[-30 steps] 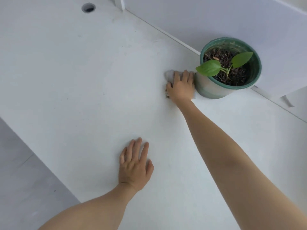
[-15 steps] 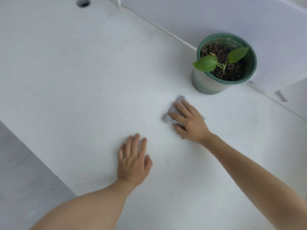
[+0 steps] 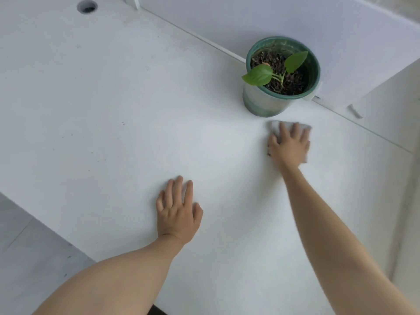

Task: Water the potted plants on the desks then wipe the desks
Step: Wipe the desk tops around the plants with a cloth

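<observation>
Head view: cloth [image 3: 276, 128] is pressed flat on the desk [image 3: 113, 98] under the right hand [image 3: 289, 145], fingers spread, just beside the potted plant [image 3: 280, 76]. Left hand [image 3: 177, 212] is laid flat on the desk, fingers straight, slightly apart.

Cloth [image 3: 276, 127] before pot [image 3: 263, 103] on desk [image 3: 113, 110]

The desk [image 3: 113, 98] is looking smooth and matt white, speckled toward ten o'clock. At one o'clock the pot [image 3: 261, 101] is looking like green plastic, rim slightly glossy, wall clouded whitish; its soil [image 3: 293, 80] is lying coarse, crumbly. The cloth [image 3: 275, 127] is looking pale, soft.
</observation>
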`<action>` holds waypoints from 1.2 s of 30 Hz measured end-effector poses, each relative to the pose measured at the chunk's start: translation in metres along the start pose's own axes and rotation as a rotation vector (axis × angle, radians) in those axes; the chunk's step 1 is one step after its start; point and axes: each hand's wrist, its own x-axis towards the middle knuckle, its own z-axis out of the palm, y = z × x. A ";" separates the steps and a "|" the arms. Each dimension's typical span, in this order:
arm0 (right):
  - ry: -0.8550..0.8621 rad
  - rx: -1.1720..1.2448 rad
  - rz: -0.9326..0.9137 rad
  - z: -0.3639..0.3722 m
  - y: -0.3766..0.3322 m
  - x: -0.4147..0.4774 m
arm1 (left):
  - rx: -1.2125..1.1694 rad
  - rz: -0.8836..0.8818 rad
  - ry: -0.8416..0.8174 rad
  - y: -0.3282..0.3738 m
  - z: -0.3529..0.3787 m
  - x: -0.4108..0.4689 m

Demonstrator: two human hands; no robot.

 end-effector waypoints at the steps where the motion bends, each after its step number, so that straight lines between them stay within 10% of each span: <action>1: -0.011 0.003 -0.056 0.008 -0.016 -0.009 | 0.003 0.002 0.002 0.000 0.000 0.000; 22: -0.092 -0.116 -0.580 0.014 -0.028 -0.125 | -0.045 -0.009 -0.102 0.002 -0.009 0.001; 36: -0.026 -0.129 -0.229 -0.007 0.038 -0.200 | -0.112 -0.033 -0.269 0.004 -0.022 0.000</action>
